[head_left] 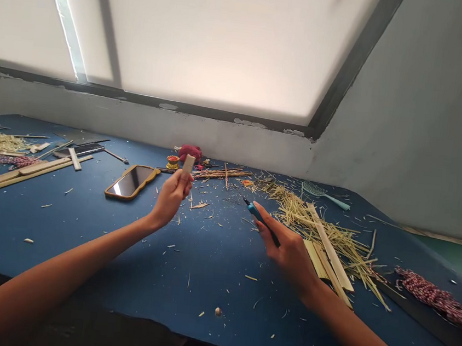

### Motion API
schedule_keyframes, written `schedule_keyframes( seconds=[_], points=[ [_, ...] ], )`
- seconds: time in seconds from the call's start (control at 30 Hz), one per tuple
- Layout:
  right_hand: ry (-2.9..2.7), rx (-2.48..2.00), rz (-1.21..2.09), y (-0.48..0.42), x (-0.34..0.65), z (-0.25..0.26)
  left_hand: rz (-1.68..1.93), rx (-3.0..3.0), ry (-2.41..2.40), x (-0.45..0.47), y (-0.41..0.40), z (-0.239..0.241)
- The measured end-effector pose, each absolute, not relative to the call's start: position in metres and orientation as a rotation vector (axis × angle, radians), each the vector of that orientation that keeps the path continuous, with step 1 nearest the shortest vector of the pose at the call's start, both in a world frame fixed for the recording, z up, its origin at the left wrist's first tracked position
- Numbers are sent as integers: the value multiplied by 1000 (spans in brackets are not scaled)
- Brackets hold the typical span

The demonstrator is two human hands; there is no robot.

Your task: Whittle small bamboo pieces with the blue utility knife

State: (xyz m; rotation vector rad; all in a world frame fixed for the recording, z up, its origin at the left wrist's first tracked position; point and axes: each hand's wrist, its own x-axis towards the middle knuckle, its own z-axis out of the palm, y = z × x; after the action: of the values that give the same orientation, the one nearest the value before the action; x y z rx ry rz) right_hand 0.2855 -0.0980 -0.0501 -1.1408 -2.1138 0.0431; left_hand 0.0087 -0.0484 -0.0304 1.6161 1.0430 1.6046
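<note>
My left hand (172,197) is closed around a short, flat strip of pale wood or bamboo (189,164), which sticks up above the thumb. In my right hand (285,243) is a blue and black utility knife (257,215), its dark tip pointing up and to the left. The knife and the strip are apart, with the blue tabletop (210,253) below them. The lower part of the strip is hidden in my left fist.
A gold-framed mirror (133,182) lies left of my left hand. Heaped shavings (332,233) and flat slats (326,246) lie on the right, near a green hairbrush (327,196) and red-white cord (436,296). More slats (35,171) lie left.
</note>
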Motion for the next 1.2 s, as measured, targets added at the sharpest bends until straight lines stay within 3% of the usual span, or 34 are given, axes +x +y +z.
schedule_keyframes(
  seconds=[0.3,0.97,1.2],
  points=[
    [-2228,-1025,-4,-107,274,-53,1251,1926,1032,30,-71,-45],
    [-2220,-1007,48,-108,271,-55,1199,2033,1079,31,-73,-45],
    [-2200,-982,32,-110,269,-54,1336,2021,1200,36,-83,-41]
  ],
)
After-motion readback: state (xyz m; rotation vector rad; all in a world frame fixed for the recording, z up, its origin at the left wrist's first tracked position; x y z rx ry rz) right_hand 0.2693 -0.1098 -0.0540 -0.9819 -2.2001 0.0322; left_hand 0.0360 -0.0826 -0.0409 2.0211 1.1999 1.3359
